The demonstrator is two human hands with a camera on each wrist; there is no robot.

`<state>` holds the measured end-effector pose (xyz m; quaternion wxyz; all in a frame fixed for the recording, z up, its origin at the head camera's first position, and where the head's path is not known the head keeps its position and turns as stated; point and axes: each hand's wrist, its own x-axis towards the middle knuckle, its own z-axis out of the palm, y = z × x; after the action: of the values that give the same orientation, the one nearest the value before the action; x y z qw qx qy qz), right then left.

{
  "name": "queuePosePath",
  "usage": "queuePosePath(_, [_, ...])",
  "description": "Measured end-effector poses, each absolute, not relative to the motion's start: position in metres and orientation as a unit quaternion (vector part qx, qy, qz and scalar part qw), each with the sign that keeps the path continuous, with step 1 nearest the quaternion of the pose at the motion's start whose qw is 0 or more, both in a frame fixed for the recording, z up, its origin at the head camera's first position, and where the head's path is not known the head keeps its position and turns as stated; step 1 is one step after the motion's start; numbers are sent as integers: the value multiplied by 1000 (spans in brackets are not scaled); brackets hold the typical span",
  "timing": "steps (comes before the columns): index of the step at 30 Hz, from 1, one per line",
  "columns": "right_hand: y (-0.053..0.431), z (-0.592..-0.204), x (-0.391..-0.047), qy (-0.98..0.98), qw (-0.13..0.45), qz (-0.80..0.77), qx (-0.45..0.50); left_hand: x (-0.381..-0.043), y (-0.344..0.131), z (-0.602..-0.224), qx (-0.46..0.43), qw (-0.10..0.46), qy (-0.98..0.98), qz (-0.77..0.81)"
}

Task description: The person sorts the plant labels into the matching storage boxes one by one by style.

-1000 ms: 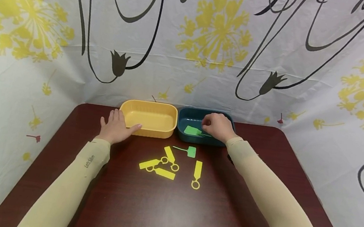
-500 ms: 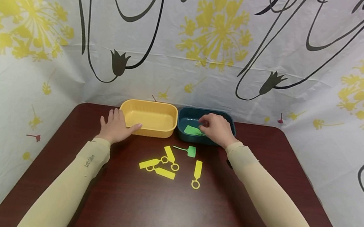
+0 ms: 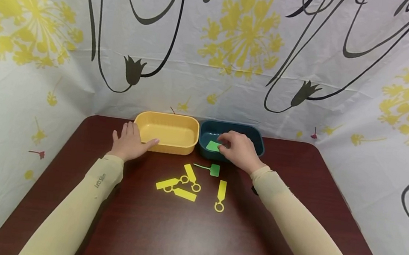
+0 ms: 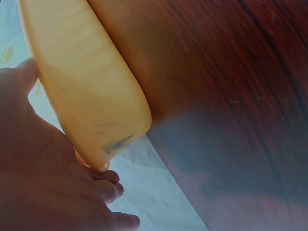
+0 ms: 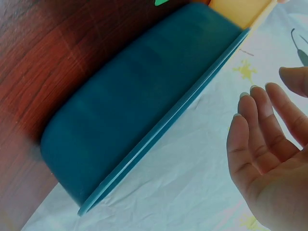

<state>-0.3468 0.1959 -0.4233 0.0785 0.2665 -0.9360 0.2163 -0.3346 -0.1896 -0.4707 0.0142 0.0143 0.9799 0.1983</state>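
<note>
My left hand [image 3: 130, 142] rests with spread fingers at the near left corner of the yellow bin [image 3: 166, 133]. The left wrist view has its thumb and fingertips along the rim. Over the dark teal bin [image 3: 207, 133] hovers my right hand [image 3: 241, 151], its fingers loosely bent and apart; the right wrist view reveals nothing between them. Inside that bin lies a green tag [image 3: 213, 146], partly hidden by the hand. Another green tag with a thin tail [image 3: 214, 170] is on the table just in front of the bins.
Several yellow ring tags lie on the dark wooden table [image 3: 174, 235]: three bunched together, such as one yellow tag [image 3: 185, 194], and a separate yellow tag [image 3: 222, 188] to the right. The bins stand side by side at the back edge, against a patterned cloth [image 3: 193, 91].
My right hand has moved left and slightly nearer over the teal bin, its thumb and fingers parting and covering more of the green tags. The left hand stays put.
</note>
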Motion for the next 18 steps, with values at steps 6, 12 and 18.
queuePosePath(6, [190, -427, -340, -929, 82, 220, 285, -334, -190, -470, 16, 8, 980, 197])
queuePosePath(12, [184, -436, -333, -928, 85, 207, 298, -334, -190, -471, 16, 1, 980, 199])
queuePosePath(18, [178, -445, -326, -927, 84, 198, 309, -335, -190, -473, 19, 1, 980, 197])
